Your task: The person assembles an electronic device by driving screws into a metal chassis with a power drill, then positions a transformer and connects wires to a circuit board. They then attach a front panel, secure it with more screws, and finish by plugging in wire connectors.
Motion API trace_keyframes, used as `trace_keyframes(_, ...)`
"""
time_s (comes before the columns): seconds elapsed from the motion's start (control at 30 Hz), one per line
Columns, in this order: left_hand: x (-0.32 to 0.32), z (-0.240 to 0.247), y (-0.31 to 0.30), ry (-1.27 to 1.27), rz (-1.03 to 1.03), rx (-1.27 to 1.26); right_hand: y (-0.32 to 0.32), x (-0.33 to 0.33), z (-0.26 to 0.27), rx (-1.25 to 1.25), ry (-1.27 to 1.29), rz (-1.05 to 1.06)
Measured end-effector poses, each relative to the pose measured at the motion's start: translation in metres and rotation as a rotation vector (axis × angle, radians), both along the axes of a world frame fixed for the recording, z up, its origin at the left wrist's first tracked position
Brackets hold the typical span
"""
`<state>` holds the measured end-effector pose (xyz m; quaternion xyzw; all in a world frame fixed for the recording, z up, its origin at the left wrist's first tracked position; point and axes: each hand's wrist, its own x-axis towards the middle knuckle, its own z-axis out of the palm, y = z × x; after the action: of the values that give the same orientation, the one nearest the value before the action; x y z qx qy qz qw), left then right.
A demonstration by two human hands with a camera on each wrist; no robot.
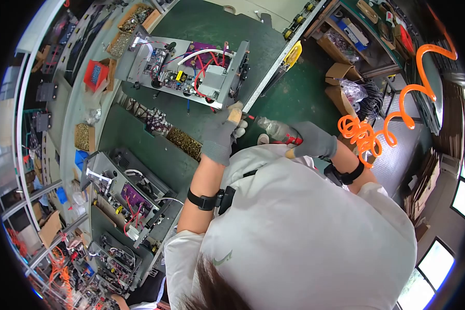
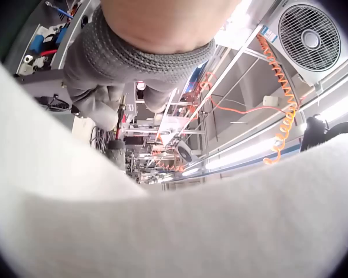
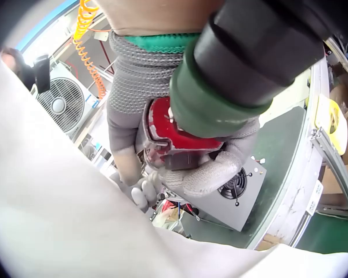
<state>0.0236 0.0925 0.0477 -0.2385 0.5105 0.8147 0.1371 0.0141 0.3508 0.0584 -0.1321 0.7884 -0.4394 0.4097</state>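
My right hand, in a grey glove with pale fingertips, grips a red and black power screwdriver with a cloudy front part. A green collar and thick black end of the tool loom large in the right wrist view. The slim bit points towards my left hand, also gloved. Its curled fingers pinch around the bit's end, with the bit running between them in the left wrist view. Beyond the left hand lies an open metal chassis with circuit boards, red wires and a white cable.
A second chassis stands left on the green bench. A trough of brass-coloured fasteners lies beside the left hand. Small-parts boxes and a red bin line the shelf. An orange coiled hose hangs at right.
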Motion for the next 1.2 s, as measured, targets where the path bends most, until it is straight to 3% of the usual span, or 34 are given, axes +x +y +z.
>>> trace_keyframes(0.17, 0.002, -0.032, -0.008, 0.057, 0.025, 0.043, -0.007, 0.001, 0.008, 0.046, 0.011, 0.021)
trace_keyframes(0.23, -0.002, -0.040, -0.019, -0.049, 0.065, 0.216, -0.006, 0.000, 0.006, 0.066, 0.008, 0.043)
trace_keyframes(0.33, 0.001, -0.059, -0.040, -0.141, 0.023, 0.224, -0.005, -0.002, -0.002, 0.108, 0.107, 0.061)
trace_keyframes(0.43, 0.007, -0.074, -0.043, -0.199, -0.078, 0.232, -0.006, -0.004, -0.014, 0.139, 0.099, -0.036)
trace_keyframes(0.63, 0.004, -0.072, -0.044, -0.223, 0.067, 0.329, -0.025, -0.013, -0.021, 0.157, 0.090, -0.157)
trace_keyframes(0.73, -0.002, -0.068, -0.050, -0.211, 0.185, 0.101, -0.029, -0.016, -0.024, 0.165, 0.086, -0.122)
trace_keyframes(0.97, -0.016, -0.069, -0.055, -0.165, 0.257, -0.124, -0.029, -0.020, -0.033, 0.145, 0.057, -0.126)
trace_keyframes(1.03, -0.016, -0.068, -0.056, -0.055, 0.265, 0.138, -0.028, -0.021, -0.033, 0.142, 0.086, -0.112)
trace_keyframes(1.2, -0.015, -0.063, -0.058, -0.133, 0.306, 0.239, -0.030, -0.021, -0.035, 0.140, 0.119, -0.120)
